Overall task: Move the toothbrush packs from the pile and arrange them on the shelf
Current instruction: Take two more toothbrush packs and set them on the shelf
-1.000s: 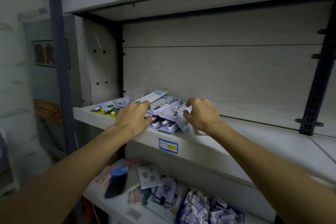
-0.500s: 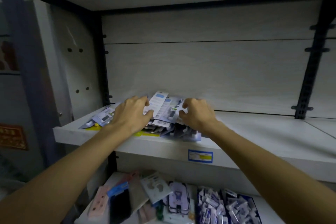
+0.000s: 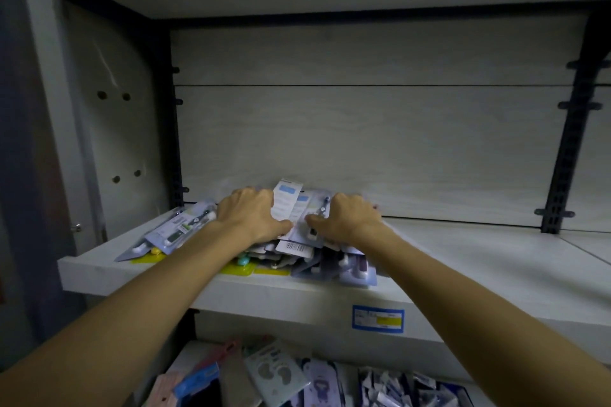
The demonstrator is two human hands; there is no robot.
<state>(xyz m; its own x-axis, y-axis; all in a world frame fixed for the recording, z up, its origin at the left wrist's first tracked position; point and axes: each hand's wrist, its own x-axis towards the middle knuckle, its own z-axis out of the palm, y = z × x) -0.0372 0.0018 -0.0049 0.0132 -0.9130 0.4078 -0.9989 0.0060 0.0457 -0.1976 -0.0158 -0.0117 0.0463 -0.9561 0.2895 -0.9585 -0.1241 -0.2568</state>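
Observation:
A loose pile of toothbrush packs lies on the left part of the white shelf, with white, blue and yellow cards overlapping. My left hand grips the left side of the top packs, fingers curled over their far edge. My right hand grips the right side of the same bundle, thumb toward the middle. Between the hands a white and blue pack sticks up. More packs fan out to the left of my left hand.
The shelf stretches bare to the right, up to a black slotted upright. A price label sits on the shelf's front edge. The lower shelf holds several other carded goods. Another shelf board is close overhead.
The view has shifted closer and to the right. Both hands stayed on the pile, drawing the top packs together; the pile now looks more bunched between them.

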